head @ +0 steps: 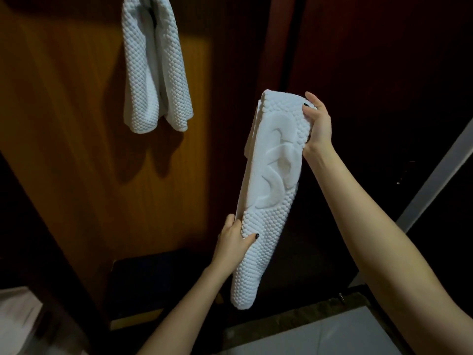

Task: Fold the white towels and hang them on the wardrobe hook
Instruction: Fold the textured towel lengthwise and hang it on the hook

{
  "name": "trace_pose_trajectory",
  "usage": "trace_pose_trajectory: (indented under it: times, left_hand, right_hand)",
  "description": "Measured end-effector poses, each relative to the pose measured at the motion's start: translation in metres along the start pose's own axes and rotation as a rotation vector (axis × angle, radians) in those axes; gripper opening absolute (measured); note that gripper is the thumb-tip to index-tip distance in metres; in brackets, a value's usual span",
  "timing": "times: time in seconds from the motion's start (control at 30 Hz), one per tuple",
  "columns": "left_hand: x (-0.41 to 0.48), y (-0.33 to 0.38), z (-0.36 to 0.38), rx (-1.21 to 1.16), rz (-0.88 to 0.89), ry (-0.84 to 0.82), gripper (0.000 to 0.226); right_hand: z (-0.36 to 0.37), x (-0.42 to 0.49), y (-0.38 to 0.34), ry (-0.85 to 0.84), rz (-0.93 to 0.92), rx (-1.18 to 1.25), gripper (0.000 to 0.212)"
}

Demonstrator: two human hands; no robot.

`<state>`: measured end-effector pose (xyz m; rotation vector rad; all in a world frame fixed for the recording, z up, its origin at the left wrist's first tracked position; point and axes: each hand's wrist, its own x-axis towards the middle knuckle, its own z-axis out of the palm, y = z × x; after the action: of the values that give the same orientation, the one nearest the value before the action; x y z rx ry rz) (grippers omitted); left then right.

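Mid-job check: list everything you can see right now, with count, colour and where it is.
hanging towel: one, white, draped high on the wooden panel, upper left; its hook is hidden
held towel: one, white, folded long, centre, slanting down to the left
wooden panel: one, orange-brown, left side
stool: one, dark, low at the panel's foot
floor tile: pale grey, bottom right
cloth: one, white, bottom left corner; what it is, cannot tell
left hand: one, bare, grips the held towel's lower left edge
right hand: one, bare, grips the held towel's top right corner
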<state>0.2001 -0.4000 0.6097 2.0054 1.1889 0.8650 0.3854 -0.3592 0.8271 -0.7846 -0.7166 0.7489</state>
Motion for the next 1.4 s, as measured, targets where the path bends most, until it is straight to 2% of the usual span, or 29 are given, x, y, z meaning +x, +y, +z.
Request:
trace_pose_trajectory:
  times: [0.13, 0.27, 0.4, 0.47, 0.53, 0.6, 0.67, 0.77, 0.87, 0.9, 1.0, 1.1, 1.17, 1.2, 1.4]
  left_hand:
    - [0.002, -0.013, -0.01, -0.141, 0.029, 0.043, 0.022]
    - [-0.003, -0.019, -0.03, -0.497, -0.047, -0.005, 0.025]
    - [-0.005, -0.015, -0.048, -0.605, -0.053, -0.016, 0.003]
    - [-0.006, -0.016, -0.06, -0.639, -0.111, -0.006, 0.019]
    - [-0.008, -0.019, -0.077, -0.671, -0.166, -0.043, 0.026]
    - [-0.007, -0.019, -0.098, -0.618, -0.141, -0.11, 0.02]
    - [-0.001, -0.02, -0.122, -0.468, -0.074, -0.167, 0.014]
    - [0.013, -0.014, -0.162, -0.274, -0.053, -0.245, 0.028]
    - [0.027, -0.001, -0.199, -0.188, -0.083, -0.265, 0.028]
    - [0.031, 0.004, -0.212, -0.171, -0.083, -0.244, 0.026]
    - [0.047, 0.018, -0.254, -0.102, -0.041, -0.085, 0.043]
    - [0.066, 0.029, -0.3, -0.064, 0.01, 0.052, 0.023]
    - [0.079, 0.036, -0.328, -0.075, 0.031, 0.083, 0.021]
    - [0.085, 0.039, -0.341, -0.091, 0.032, 0.082, 0.026]
    - [0.13, 0.043, -0.416, -0.263, 0.062, 0.094, 0.087]
  right_hand:
    - [-0.01, 0.0, -0.014, -0.007, -0.018, -0.003, 0.033]
    - [-0.023, 0.003, -0.023, 0.011, -0.037, 0.051, 0.03]
    - [-0.031, 0.003, -0.018, 0.049, -0.022, 0.054, 0.03]
    - [-0.035, 0.002, -0.013, 0.066, -0.009, 0.039, 0.031]
    - [-0.041, 0.002, -0.01, 0.076, -0.009, -0.014, 0.031]
    - [-0.046, 0.004, -0.008, 0.071, -0.025, -0.057, 0.033]
    - [-0.046, 0.005, -0.005, 0.055, -0.028, -0.048, 0.035]
    - [-0.038, 0.007, -0.003, -0.007, -0.019, -0.013, 0.039]
    - [-0.021, 0.01, -0.006, -0.085, -0.028, -0.045, 0.047]
    - [-0.014, 0.012, -0.007, -0.11, -0.032, -0.06, 0.049]
    - [0.011, 0.021, -0.012, -0.189, -0.059, -0.107, 0.056]
    - [0.042, 0.032, -0.015, -0.262, -0.107, -0.144, 0.061]
    - [0.064, 0.043, -0.015, -0.281, -0.138, -0.149, 0.062]
    - [0.076, 0.048, -0.015, -0.287, -0.153, -0.147, 0.062]
    - [0.143, 0.083, -0.017, -0.311, -0.218, -0.119, 0.066]
